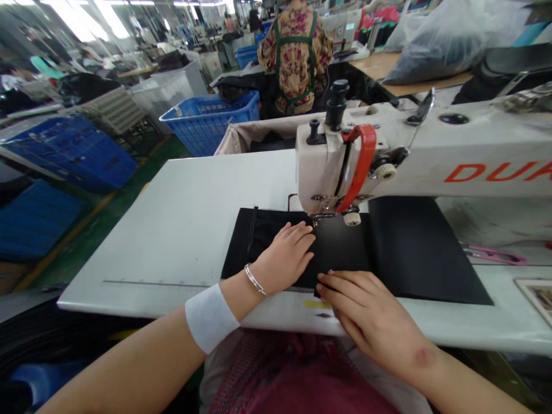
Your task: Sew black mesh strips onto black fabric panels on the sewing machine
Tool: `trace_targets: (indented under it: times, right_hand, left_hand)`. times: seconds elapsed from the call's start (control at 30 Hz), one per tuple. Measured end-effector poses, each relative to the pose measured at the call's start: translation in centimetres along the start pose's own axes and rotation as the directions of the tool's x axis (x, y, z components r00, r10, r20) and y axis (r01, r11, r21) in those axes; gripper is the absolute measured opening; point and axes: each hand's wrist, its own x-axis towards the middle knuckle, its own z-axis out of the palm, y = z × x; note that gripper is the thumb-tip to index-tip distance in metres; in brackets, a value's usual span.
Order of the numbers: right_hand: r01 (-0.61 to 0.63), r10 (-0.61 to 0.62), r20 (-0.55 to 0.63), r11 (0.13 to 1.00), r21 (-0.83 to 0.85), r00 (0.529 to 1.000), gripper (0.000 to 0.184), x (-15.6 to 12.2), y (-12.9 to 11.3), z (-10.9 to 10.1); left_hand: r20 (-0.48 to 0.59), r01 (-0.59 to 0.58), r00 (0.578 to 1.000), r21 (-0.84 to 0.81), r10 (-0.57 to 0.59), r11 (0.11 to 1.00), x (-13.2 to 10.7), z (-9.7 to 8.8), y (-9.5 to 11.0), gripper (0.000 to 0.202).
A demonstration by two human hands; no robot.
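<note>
A flat black fabric piece lies on the white sewing table under the sewing machine's needle area. A narrow black strip with a raised end runs across its left part. My left hand rests palm down on the fabric, fingers stretched and slightly spread, their tips just left of the presser foot. At the fabric's near edge is my right hand, fingers together and tips on that edge; its thumb is partly hidden below. A larger black sheet extends right beneath the machine arm.
The white machine head with a red lever stands close above the hands. Pink-handled thread snips lie at right. A ruler scale marks the tabletop. Beyond are a blue basket and a person.
</note>
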Motion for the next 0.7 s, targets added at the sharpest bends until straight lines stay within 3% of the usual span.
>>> trace_targets:
  times: [0.53, 0.7]
  right_hand:
    - [-0.018, 0.019, 0.015, 0.998, -0.061, 1.0, 0.04, 2.0, 2.1, 0.1]
    - [-0.03, 0.03, -0.007, 0.997, -0.074, 1.0, 0.039, 2.5, 2.6, 0.2]
  left_hand:
    - [-0.05, -0.008, 0.999, -0.064, 0.005, 0.998, 2.5, 0.3, -2.5, 0.027]
    - [0.003, -0.008, 1.0, -0.059, 0.009, 0.998, 2.6, -0.7, -3.2, 0.03]
